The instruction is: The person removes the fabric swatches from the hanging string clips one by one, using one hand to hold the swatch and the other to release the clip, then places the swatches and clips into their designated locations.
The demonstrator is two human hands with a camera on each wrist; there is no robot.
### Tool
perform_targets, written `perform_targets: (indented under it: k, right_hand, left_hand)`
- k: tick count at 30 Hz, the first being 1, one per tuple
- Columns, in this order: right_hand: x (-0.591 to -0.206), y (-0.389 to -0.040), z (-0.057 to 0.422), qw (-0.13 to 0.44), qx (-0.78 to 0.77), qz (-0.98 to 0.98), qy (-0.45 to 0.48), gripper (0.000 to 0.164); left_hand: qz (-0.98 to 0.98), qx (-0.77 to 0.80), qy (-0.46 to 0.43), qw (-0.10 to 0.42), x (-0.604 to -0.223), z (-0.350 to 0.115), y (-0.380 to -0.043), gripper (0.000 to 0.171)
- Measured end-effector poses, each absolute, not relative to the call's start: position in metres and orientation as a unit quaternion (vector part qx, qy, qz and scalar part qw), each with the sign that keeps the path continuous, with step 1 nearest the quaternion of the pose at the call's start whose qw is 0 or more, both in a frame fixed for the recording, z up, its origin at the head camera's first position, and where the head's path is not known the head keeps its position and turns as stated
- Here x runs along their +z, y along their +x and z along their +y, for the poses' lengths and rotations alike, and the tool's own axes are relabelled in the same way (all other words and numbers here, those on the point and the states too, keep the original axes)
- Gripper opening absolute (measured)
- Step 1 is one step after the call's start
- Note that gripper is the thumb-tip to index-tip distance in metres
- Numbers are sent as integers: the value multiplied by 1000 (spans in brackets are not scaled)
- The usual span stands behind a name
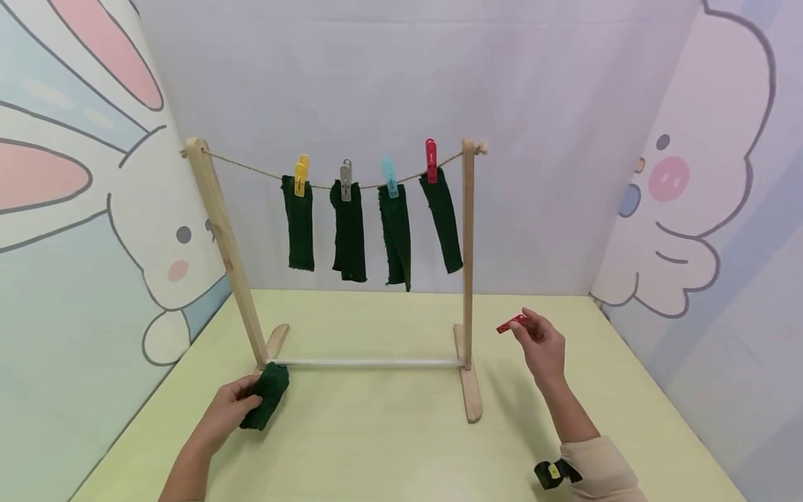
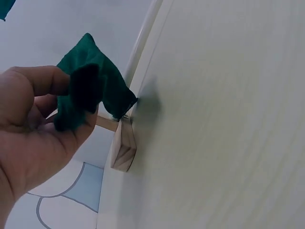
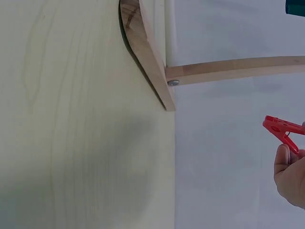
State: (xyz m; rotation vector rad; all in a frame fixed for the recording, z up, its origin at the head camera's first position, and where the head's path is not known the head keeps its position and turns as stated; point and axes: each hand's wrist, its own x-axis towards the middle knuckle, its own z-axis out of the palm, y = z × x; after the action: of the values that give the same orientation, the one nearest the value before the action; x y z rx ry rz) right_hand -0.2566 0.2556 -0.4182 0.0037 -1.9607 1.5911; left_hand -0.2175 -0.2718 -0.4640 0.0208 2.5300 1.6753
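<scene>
A folded piece of dark green cloth (image 1: 268, 396) is pinched between the thumb and fingers of my left hand (image 1: 224, 411), low at the left foot of a wooden rack. The left wrist view shows the same cloth (image 2: 97, 81) bunched above the tabletop. To the right of the rack, my right hand (image 1: 542, 346) pinches a red clothespin (image 1: 511, 323); that clothespin (image 3: 282, 129) appears at the right edge of the right wrist view. Between the posts, a rope (image 1: 245, 166) bears several green cloth strips, held by a yellow (image 1: 301, 176), a grey (image 1: 346, 180), a light blue (image 1: 390, 176) and a red clothespin (image 1: 431, 160).
The rack's left post (image 1: 227, 251) leans outward and its right post (image 1: 468, 258) stands upright. A white bar (image 1: 370, 363) joins them near the pale tabletop (image 1: 364, 446). Cartoon-printed panels (image 1: 182, 279) flank both sides, with a plain curtain (image 1: 533, 174) behind.
</scene>
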Motion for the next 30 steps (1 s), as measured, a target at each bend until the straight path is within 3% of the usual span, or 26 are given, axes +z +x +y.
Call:
perform_targets:
  k: [12,24,30]
  right_hand:
    - [-434,-266,276,214,598,-770,-56,30]
    - [-444,-276,293,133,620,-768,-89,40]
    - [-449,-284,299,114,637,-756,-102,42]
  left_hand:
    - [827,551,19,110,-472,-288,-206,45]
    - [829,537,-15,157,-474,-299,-198,45]
    - [834,522,23,177,-473,-294,-201,48]
